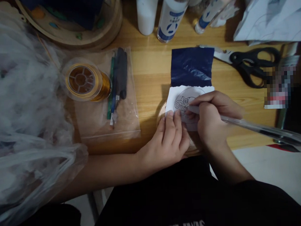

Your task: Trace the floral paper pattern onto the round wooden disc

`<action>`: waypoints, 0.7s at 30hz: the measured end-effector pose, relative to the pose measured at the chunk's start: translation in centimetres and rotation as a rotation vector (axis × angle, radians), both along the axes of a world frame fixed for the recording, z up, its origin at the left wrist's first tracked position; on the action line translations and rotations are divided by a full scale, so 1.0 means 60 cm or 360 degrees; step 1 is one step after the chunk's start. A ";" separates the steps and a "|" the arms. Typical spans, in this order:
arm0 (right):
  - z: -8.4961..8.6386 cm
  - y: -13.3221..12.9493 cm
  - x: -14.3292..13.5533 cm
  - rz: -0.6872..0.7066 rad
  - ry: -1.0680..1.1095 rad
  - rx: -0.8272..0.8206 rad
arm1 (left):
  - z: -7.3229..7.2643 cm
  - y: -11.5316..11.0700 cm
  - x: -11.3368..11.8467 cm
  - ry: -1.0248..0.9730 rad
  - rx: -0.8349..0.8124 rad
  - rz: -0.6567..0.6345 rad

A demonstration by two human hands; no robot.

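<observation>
A light-brown wooden table [149, 76] spreads beneath and beyond both hands. Well out on the left hand's side bulges a clear plastic bag of white fluffy material [28, 91]; past it, further from the hands, sits a round pale wooden tray [110, 28]. Nearer the left hand, a transparent zip bag [91, 125] lies flat under a spool of gold-coloured wire [100, 81]. Beyond the right hand rest black-handled metal scissors [237, 59].

The left hand [169, 138] lies with fingers close together, their tips on the near-left part of a white paper with a black line drawing [171, 95]; whether its thumb grips anything I cannot tell. The right hand [212, 120] is closed in a pinch around a long clear-barrelled pen [252, 124], its point at the drawing's curls.

That paper lies between the hands, over a round pale wooden disc [161, 112], and meets a glossy dark-blue sheet [190, 65] just beyond the fingers. The paper looks light, thin and easily torn, likely to slide on the smoother sheet, so flat fingertips near its margin suit it best. The disc seems stiff, best steadied by its rim; the pen looks light and rigid, best pinched low near the point.
</observation>
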State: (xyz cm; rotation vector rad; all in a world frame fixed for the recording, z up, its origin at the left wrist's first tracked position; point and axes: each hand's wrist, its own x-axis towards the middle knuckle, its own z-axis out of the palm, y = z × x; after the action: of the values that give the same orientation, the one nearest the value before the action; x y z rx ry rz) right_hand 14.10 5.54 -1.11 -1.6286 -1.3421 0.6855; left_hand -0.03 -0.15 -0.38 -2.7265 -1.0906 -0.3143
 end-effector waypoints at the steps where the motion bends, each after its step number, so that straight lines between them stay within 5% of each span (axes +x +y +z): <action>1: 0.000 0.000 -0.001 -0.0023 -0.0002 0.0013 | 0.000 0.000 0.000 0.0001 0.0006 0.0001; 21: -0.001 -0.002 0.003 0.0008 -0.0009 -0.0024 | 0.002 0.003 -0.001 0.0014 -0.0017 -0.0024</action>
State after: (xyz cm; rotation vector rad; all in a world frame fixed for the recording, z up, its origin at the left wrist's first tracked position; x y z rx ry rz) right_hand 14.29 5.39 -1.16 -1.6407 -1.3487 0.6962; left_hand -0.09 0.05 -0.29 -2.7438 -1.0725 -0.2991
